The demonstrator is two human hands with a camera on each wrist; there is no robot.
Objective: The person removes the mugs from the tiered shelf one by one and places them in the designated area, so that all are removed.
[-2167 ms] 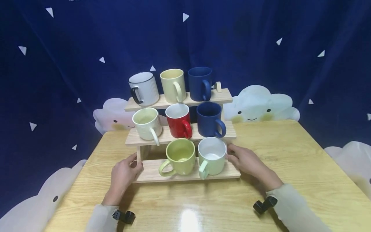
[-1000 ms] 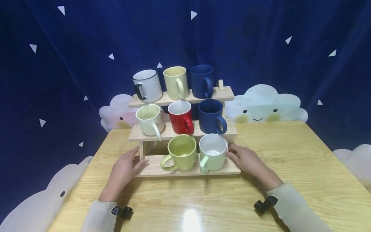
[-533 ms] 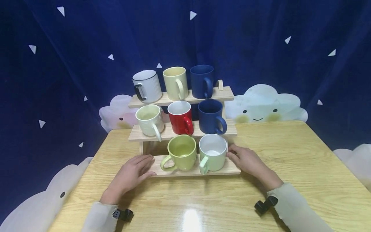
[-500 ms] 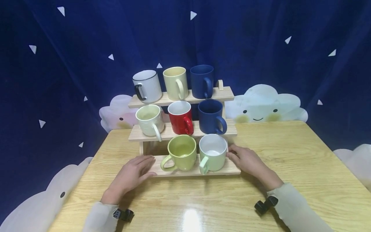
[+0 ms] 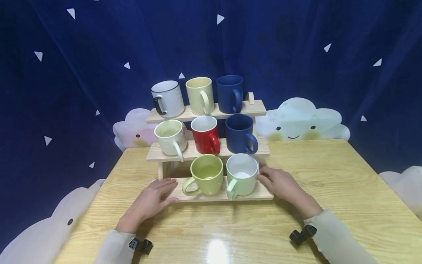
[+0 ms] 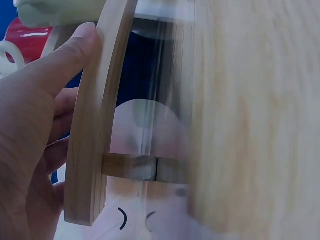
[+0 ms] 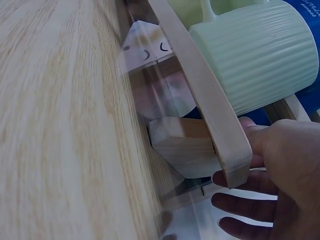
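Note:
A three-tier wooden display shelf point(image 5: 184, 198) stands on the table, holding several mugs. My left hand point(image 5: 148, 200) lies at the left end of its bottom board, fingers extended over the top and thumb along the front edge. In the left wrist view, the thumb point(image 6: 65, 57) touches the board's edge point(image 6: 90, 140). My right hand point(image 5: 280, 182) holds the board's right end; in the right wrist view the thumb is above it and a fingertip point(image 7: 218, 177) below. Nearest that hand is a mint-green mug point(image 5: 242, 178), with an olive-green mug point(image 5: 206, 176) left of it.
On the middle tier are a cream mug point(image 5: 171, 139), a red mug point(image 5: 204, 137) and a navy mug point(image 5: 239, 135). Above are a white black-rimmed mug point(image 5: 168, 99), a pale yellow mug point(image 5: 199, 97) and another navy mug point(image 5: 229, 95). Behind the table point(image 5: 329, 205) hangs a dark blue curtain point(image 5: 280, 47).
My left hand has slid from the shelf's left upright rightward onto the bottom board's front. The right hand keeps its place. The view has shifted slightly; the mugs stand as before.

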